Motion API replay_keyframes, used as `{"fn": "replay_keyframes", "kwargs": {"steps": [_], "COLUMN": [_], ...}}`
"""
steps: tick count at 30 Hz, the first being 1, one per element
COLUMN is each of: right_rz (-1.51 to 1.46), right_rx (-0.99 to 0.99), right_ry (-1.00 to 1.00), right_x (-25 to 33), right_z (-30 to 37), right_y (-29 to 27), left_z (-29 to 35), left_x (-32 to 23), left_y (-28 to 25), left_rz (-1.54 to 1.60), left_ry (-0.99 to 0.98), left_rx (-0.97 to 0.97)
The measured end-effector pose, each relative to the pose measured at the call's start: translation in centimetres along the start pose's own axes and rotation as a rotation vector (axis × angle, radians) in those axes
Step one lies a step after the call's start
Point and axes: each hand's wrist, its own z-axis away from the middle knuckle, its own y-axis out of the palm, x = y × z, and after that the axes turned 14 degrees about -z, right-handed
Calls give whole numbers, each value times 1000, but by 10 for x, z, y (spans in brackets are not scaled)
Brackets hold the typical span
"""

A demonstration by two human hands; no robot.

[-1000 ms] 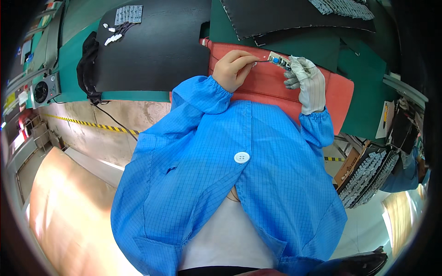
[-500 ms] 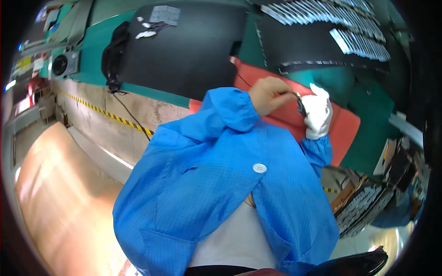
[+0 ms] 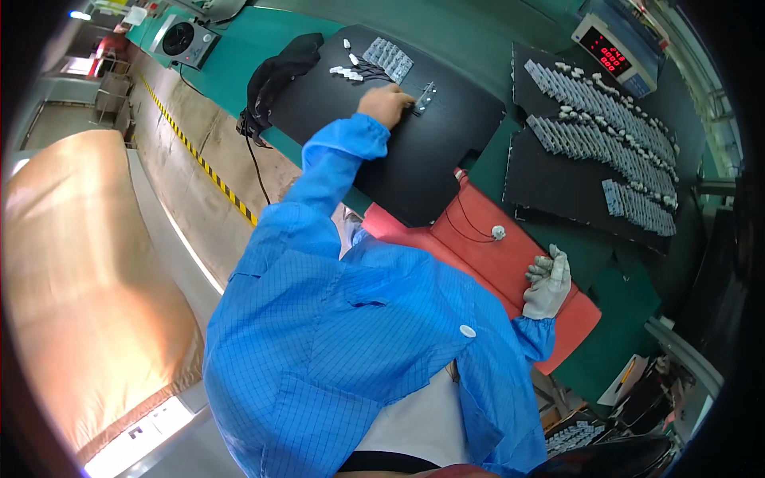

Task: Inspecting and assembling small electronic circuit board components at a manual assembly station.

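Note:
My left hand (image 3: 385, 105) is bare and reaches over the black board (image 3: 382, 167). Its fingertips pinch together at the near end of a small grey metal part (image 3: 425, 98). Beside that hand lie a block of similar grey parts (image 3: 388, 57) and dark wires with white connectors (image 3: 347, 73). My right hand (image 3: 547, 284) wears a white glove. It rests over the right end of the red mat (image 3: 510, 267) with fingers loosely bent and apart, holding nothing. A round white piece (image 3: 498, 232) with a thin dark cord lies on the mat between my hands.
Rows of grey parts with white connectors (image 3: 598, 143) fill another black board at the right. Behind them stands a scale (image 3: 613, 54) with a lit red display. A black cloth (image 3: 280, 80) bunches at the left board edge, beyond it a fan box (image 3: 185, 41).
My left hand has left my right hand and moved out over the black board. The dark item between my hands no longer shows there. My right hand has opened. The view has turned.

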Motion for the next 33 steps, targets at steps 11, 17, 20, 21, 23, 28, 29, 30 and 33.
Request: {"fn": "replay_keyframes", "kwargs": {"steps": [11, 17, 20, 21, 23, 28, 29, 30, 33], "right_rz": [33, 923, 1352, 1413, 1413, 1230, 1254, 1253, 1290], "right_rx": [-15, -292, -451, -480, -458, -400, -377, -372, -362], "right_ry": [-118, -996, -1006, -885, -849, -815, -920, -915, -1016], "right_x": [22, 84, 108, 112, 110, 97, 94, 92, 94], "right_z": [-5, -74, -110, -118, -132, -140, -145, -148, -149], "right_y": [9, 0, 2, 3, 2, 1, -5, -9, -9], "left_z": [15, 53, 51, 51, 55, 57, 57, 58, 57], "left_x": [-40, -111, -115, -114, -113, -117, -117, -117, -116], "left_y": [-14, -13, -12, -10, -9, -7, -7, -8, -9], "left_rz": [106, 413, 417, 435, 434, 430, 440, 436, 430], "left_ry": [-29, -51, -78, -64, -17, -31, -45, -47, -31], "left_rx": [-402, -347, -341, -322, -297, -290, -293, -289, -267]}}
